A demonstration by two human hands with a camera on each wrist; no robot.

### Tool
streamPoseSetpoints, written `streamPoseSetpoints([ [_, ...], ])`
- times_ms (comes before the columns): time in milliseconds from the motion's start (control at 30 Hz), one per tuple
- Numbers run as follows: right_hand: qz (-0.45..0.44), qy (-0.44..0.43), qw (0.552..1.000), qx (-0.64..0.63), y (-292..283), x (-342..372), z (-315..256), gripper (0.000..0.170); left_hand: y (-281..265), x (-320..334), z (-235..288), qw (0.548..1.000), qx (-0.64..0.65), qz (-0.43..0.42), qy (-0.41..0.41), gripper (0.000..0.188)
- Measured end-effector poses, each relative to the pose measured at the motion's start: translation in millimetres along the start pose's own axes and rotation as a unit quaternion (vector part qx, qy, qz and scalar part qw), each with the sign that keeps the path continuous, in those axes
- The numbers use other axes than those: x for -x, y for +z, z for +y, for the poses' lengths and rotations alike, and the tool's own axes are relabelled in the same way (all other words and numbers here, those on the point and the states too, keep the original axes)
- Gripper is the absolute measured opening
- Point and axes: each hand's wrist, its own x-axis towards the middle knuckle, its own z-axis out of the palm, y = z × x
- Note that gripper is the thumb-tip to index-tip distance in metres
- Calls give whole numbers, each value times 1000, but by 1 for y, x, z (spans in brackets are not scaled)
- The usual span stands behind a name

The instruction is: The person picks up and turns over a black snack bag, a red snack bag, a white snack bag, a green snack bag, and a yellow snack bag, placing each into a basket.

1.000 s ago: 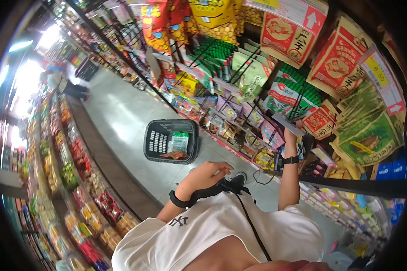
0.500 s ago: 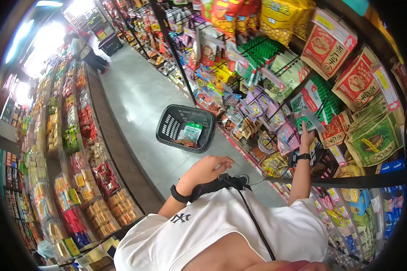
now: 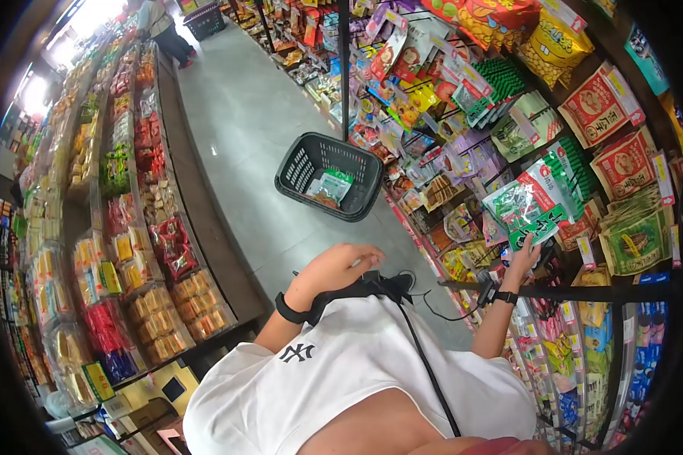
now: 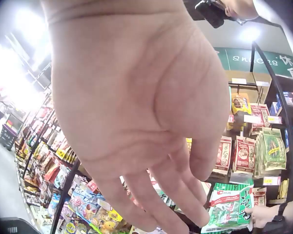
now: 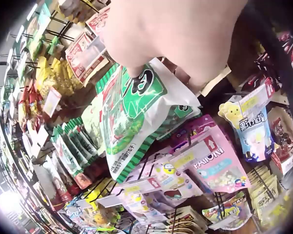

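The right hand (image 3: 521,264) grips the edge of a green and white snack bag (image 3: 535,212) in front of the hanging shelf rows. In the right wrist view the hand (image 5: 173,36) pinches that bag (image 5: 132,114) by one end, the fingertips partly hidden. Relaxed and holding nothing, the left hand (image 3: 344,267) hovers before the white shirt. Its palm (image 4: 136,92) and loosely bent fingers fill much of the left wrist view. A black basket (image 3: 292,163) stands on the floor, with a green and white bag (image 3: 335,184) inside.
Racks of hanging snack bags (image 3: 584,106) line the right side. On the left runs a long shelf of packaged foods (image 3: 136,265). Another person (image 3: 163,32) stands far up the aisle near a second dark basket (image 3: 203,21). A black cable hangs near the waist.
The right hand has drawn the green and white bag out from the rack, toward the body. The head view has shifted, while the left hand stays before the shirt.
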Motion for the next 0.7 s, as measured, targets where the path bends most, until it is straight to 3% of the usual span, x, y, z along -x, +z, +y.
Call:
streamPoseSetpoints([
  [100, -31, -4, 999, -44, -6, 31, -12, 50, -7, 13, -8, 1000, 0, -6, 2, 23],
  [133, -26, 30, 998, -48, -4, 50, -32, 48, -9, 16, -10, 1000, 0, -9, 4, 23],
  [267, -73, -8, 996, -44, -6, 84, -22, 46, -12, 21, -17, 1000, -9, -18, 14, 23],
  [300, -101, 15, 994, -28, -8, 93, -26, 43, -14, 21, -16, 1000, -9, -20, 11, 23],
  [467, -284, -48, 958, 19, 14, 152, -61, 29, -13, 19, -17, 1000, -13, -23, -2, 29],
  [633, -410, -224, 882, 56, 61, 220, -178, 18, 3, 20, -7, 998, -33, 4, -56, 57],
  [700, -447, -285, 846, 61, 73, 243, -207, 17, 5, 20, 2, 995, 54, 21, -75, 64],
])
